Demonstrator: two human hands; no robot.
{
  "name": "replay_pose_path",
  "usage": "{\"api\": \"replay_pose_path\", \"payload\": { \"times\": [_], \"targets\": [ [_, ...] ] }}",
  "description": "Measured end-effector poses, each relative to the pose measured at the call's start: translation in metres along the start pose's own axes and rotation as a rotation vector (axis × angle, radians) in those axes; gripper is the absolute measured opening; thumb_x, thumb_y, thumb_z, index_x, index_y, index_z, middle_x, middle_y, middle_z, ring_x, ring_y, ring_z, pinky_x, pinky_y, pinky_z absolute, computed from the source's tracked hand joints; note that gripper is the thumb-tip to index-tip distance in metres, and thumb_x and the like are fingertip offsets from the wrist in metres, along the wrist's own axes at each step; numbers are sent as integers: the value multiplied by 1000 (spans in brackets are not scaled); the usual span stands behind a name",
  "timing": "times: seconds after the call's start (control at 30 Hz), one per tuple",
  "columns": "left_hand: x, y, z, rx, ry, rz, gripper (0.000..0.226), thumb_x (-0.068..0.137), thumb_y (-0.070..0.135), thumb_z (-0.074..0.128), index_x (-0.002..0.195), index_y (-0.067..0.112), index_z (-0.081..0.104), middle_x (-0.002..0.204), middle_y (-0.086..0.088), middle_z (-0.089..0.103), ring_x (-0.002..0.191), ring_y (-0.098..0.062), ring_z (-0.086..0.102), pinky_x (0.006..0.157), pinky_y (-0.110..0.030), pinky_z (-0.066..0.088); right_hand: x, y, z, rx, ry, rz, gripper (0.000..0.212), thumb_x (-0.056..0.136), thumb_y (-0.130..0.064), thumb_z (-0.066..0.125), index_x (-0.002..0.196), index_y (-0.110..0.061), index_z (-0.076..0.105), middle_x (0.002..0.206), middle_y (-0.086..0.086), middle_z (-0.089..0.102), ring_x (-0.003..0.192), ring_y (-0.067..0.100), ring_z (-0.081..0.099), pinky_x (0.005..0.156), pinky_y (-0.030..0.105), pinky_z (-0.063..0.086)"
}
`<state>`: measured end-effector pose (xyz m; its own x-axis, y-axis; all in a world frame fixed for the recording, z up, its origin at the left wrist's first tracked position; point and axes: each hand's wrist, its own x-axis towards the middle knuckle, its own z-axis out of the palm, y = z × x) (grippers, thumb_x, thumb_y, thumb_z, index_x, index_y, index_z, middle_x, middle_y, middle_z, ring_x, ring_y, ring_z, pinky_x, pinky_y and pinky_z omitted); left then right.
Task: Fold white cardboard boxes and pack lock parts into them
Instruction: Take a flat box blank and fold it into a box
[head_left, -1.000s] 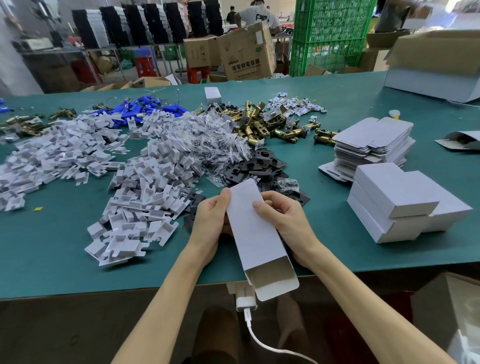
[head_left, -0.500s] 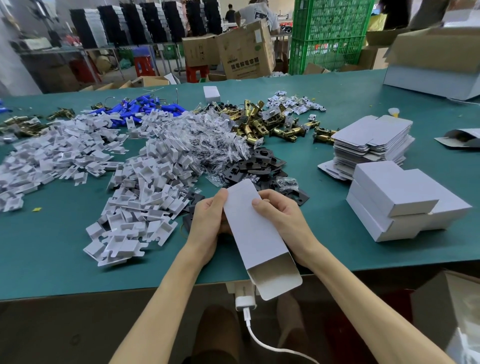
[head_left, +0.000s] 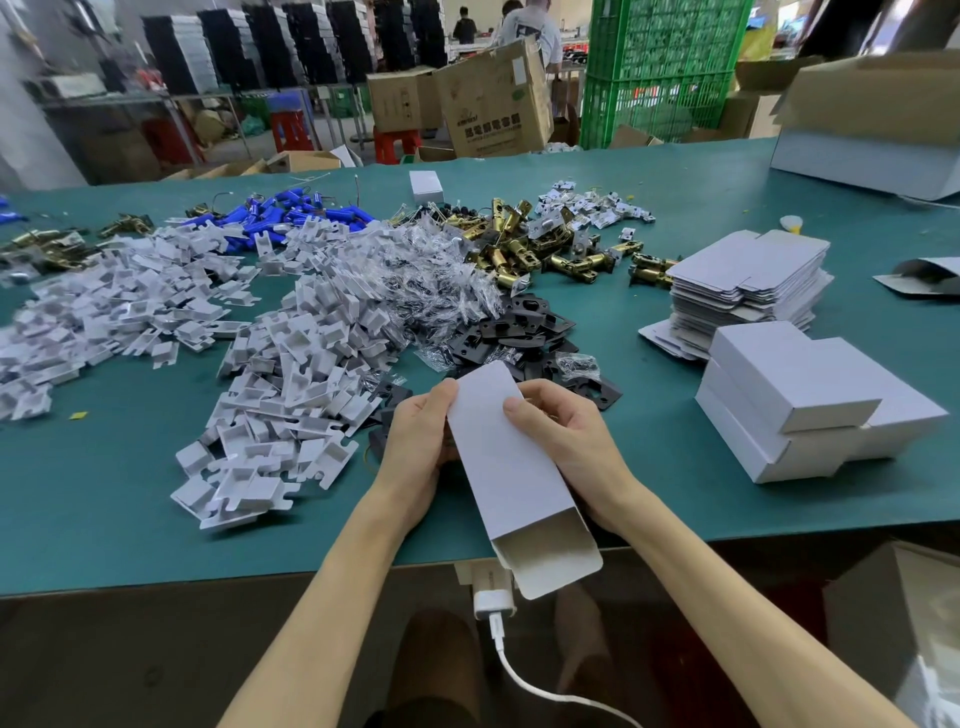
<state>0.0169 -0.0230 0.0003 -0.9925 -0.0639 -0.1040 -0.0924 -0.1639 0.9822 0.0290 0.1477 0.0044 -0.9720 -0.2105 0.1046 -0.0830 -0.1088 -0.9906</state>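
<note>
A long white cardboard box (head_left: 511, 467) lies tilted over the near edge of the green table (head_left: 104, 493), its open end with a loose flap facing me. My left hand (head_left: 421, 441) grips its left side near the far end, thumb on top. My right hand (head_left: 569, 441) grips the right side, thumb pressed on the top face. Behind the box lie black lock plates (head_left: 514, 327), brass latch bodies (head_left: 524, 249), small clear bags (head_left: 441, 286) and piles of white card inserts (head_left: 291, 364).
Folded white boxes (head_left: 810, 395) are stacked at the right, with a pile of flat box blanks (head_left: 748, 280) behind them. Blue parts (head_left: 280, 215) lie far left. A white charger and cable (head_left: 493, 603) hang below the table edge. A large open carton (head_left: 872, 124) stands far right.
Both hands keep their hold on the box. The box has shifted slightly, its open end tipping a little further toward me and to the right.
</note>
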Motion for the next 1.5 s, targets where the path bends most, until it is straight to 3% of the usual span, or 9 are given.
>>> {"api": "replay_pose_path", "payload": {
  "times": [0.2,0.5,0.63,0.87,1.0,1.1,1.2,1.33,1.5],
  "targets": [
    [1,-4,-4,20,-80,168,19,109,21,53,124,20,64,95,-1,74,72,-15,67,54,-29,54,2,2,-1,50,53,17,26,93,-32,72,115,-19,69,113,18,69,93,27,68,83,54,56],
    [-2,-5,2,230,-193,214,28,97,39,70,113,17,78,107,-4,77,87,-8,68,71,-21,53,3,5,-4,102,104,3,19,97,-28,70,105,-11,70,98,10,73,84,21,67,70,36,56],
    [-1,-6,2,229,-211,215,31,94,46,66,105,21,80,93,-6,77,80,-11,67,68,-22,51,5,4,-3,114,189,44,44,86,-37,78,115,-10,57,90,4,73,81,20,70,63,32,57],
    [4,-7,-5,-64,89,222,37,93,52,68,113,22,75,101,-1,70,92,-17,63,83,-45,54,6,1,-5,60,99,68,50,84,-56,68,118,-19,69,100,-2,76,85,10,68,72,26,48],
    [8,-3,-12,-203,169,258,50,102,41,56,141,9,57,112,5,68,98,-7,65,77,-33,59,6,4,-6,157,79,36,52,81,-44,81,121,-14,68,113,3,76,102,17,69,87,31,54],
    [6,2,-12,-350,121,227,55,99,34,56,144,2,52,107,5,72,90,-4,69,72,-30,59,6,5,-3,143,113,20,60,75,-33,83,125,-7,63,118,9,75,112,28,70,102,47,54],
    [4,4,-12,-406,-13,216,46,92,30,59,135,14,58,115,-1,71,106,-16,68,78,-34,61,5,5,-4,141,240,13,52,71,-52,82,111,-23,68,111,23,67,110,40,65,104,63,47],
    [0,3,-8,-362,-166,272,34,92,15,62,126,20,60,132,-2,65,124,-24,64,95,-53,59,10,2,-4,375,384,50,75,78,-50,72,136,-7,50,135,16,61,123,22,62,110,42,49],
    [-6,0,-2,-216,-287,301,27,93,9,66,116,21,69,135,-6,61,119,-25,67,92,-53,61,9,-3,-4,415,333,84,54,99,-40,56,136,-2,51,135,15,62,127,27,61,102,41,56]
  ]
}}
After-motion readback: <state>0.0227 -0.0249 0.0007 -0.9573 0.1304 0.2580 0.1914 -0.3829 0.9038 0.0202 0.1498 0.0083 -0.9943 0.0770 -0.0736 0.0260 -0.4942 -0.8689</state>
